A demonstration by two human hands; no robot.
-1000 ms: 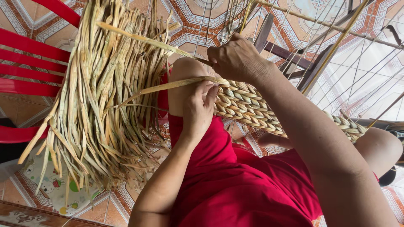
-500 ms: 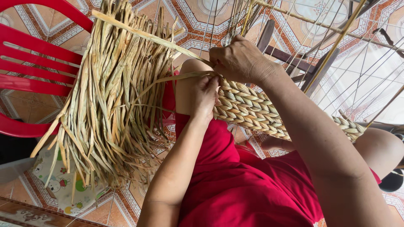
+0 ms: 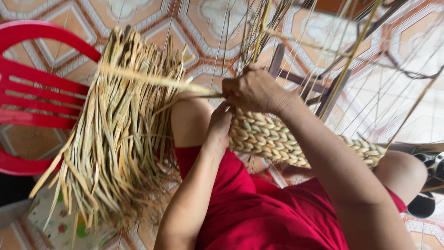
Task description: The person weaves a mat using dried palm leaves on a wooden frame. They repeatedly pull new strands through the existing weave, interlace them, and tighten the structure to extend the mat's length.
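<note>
I see the patterned tile floor point(image 3: 194, 28) filling the top of the view, w/ a red plastic chair point(image 3: 32, 99) at far left. Draped next to it, over my left knee point(image 3: 189, 120), hangs a big bundle of dried straw strands point(image 3: 120, 139), loose ends fanning down toward the lower left. A red garment point(image 3: 259, 213) covers my lap. Across the lap runs the woven band point(image 3: 282, 139), a thick plaited strip reaching from mid-frame to the right knee, approx. level w/ a slight tilt down to the right. Thin upright strands point(image 3: 351, 55) rise from it toward the top right, in front of a dark wooden frame point(image 3: 323, 92). My right hand point(image 3: 254, 90) sits at the band's left end, fingers curled shut, pinching a single pale strand point(image 3: 152, 79) that stretches off left over the bundle. My left hand point(image 3: 221, 125) is just below, touching the band's end; its fingers are tucked under the right hand, so I can't tell if they grip anything.
</note>
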